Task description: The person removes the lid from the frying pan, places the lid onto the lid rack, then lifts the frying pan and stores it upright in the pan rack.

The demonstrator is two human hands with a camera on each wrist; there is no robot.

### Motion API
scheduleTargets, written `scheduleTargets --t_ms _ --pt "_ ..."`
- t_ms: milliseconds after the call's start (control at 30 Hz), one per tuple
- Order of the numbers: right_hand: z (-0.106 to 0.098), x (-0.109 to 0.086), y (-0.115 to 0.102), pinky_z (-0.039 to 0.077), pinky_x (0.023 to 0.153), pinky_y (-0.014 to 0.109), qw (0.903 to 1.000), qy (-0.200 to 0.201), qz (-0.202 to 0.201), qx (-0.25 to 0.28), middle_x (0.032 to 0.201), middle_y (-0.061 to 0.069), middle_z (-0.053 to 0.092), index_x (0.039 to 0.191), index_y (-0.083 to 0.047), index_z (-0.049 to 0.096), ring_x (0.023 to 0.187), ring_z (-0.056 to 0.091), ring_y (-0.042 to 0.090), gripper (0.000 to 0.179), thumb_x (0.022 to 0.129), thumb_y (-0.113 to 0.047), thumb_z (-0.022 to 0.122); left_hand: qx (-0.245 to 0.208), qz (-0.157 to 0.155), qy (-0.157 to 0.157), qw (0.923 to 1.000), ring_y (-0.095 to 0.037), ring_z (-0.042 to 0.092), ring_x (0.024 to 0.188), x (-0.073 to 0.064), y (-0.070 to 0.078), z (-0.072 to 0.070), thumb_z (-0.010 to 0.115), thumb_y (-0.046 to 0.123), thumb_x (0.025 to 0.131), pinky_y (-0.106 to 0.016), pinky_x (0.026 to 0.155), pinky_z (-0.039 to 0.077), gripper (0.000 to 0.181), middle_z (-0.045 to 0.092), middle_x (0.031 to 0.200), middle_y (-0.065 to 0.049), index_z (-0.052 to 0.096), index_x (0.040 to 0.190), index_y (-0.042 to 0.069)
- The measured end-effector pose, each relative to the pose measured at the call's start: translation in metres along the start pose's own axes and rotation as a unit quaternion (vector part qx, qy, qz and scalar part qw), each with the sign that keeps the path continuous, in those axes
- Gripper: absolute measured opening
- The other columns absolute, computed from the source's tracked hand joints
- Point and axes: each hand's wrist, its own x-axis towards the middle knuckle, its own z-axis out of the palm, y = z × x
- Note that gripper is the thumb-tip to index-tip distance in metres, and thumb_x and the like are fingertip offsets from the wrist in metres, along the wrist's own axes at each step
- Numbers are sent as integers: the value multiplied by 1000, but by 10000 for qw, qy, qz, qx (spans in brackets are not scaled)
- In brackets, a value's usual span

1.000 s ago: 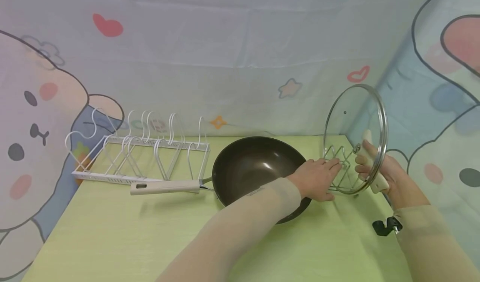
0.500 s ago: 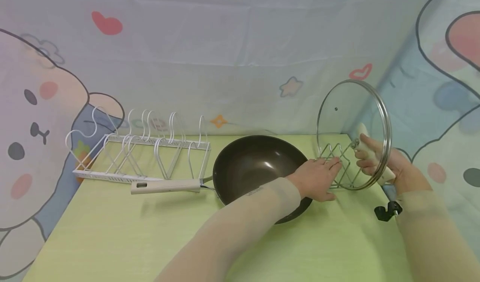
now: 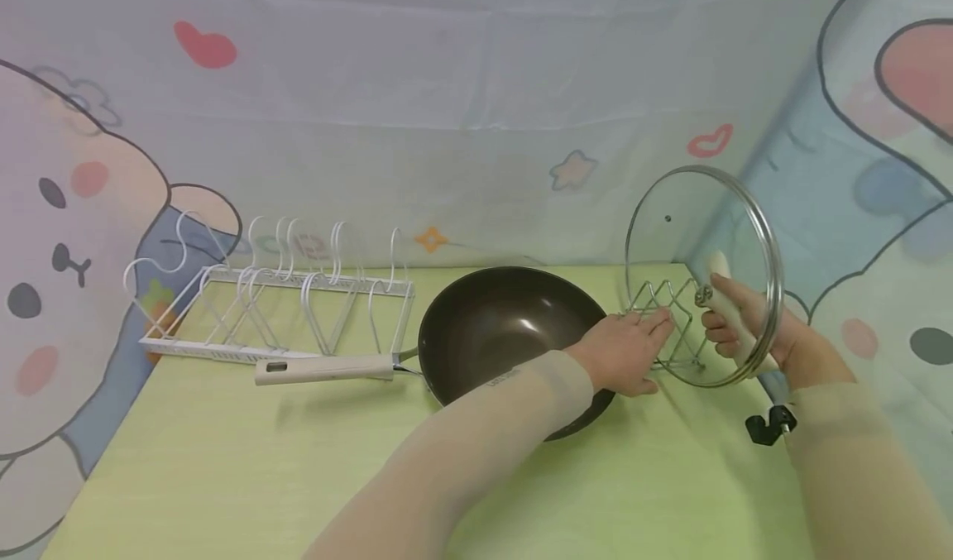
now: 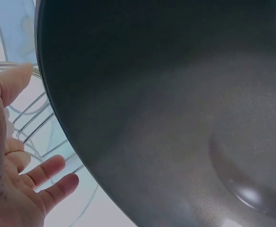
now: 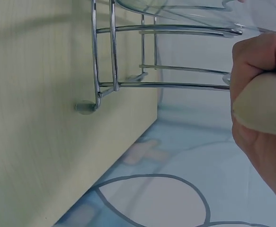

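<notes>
My right hand grips the cream handle of a glass lid with a steel rim. The lid stands nearly upright over a small silver wire rack at the table's right end. In the right wrist view, the lid's glass overlaps the upper wires of this rack. My left hand lies at the rack's left side with its fingers extended, partly hiding it. Beneath my left forearm is a dark wok; in the left wrist view its rim passes close to my fingertips.
The wok's cream handle points left. Behind it, a white rack with several tall loops stands at the table's back left. Printed cloth hangs behind and at both sides. A black clip sits by my right wrist.
The lid has shifted left over the wire rack, rising a little and then lowering slightly, with my right hand holding its handle. My left hand stays at the rack.
</notes>
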Motion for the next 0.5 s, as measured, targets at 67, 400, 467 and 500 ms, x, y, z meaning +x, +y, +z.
scheduleTargets --t_ms 67,400,467,500 --pt "2 1 2 42 52 16 9999 33 -113 48 77 -8 41 104 -15 43 62 34 5 44 116 -52 23 43 -9 34 10000 -13 26 164 0 -1 1 52 73 101 -29 130 34 102 -1 182 9 2 174 23" --pt "-2 -1 5 44 52 17 9993 -157 -257 232 80 -7 51 109 -14 44 66 31 7 46 115 -54 23 13 31 65 10000 -13 28 164 -3 -1 1 54 71 102 -32 131 34 102 -3 182 8 1 174 23" --pt "-3 -1 6 44 53 17 9991 -198 -232 288 81 -7 51 109 -14 45 66 32 6 47 115 -55 23 35 36 65 10000 -13 28 164 -4 0 1 53 71 102 -32 130 35 101 -2 182 8 2 174 23" --pt "-4 -1 7 44 52 17 9991 -201 -216 309 81 -7 51 109 -14 45 66 32 6 47 114 -56 23 57 46 67 10000 -14 28 164 -4 0 1 53 71 102 -31 130 35 101 -2 182 8 2 174 23"
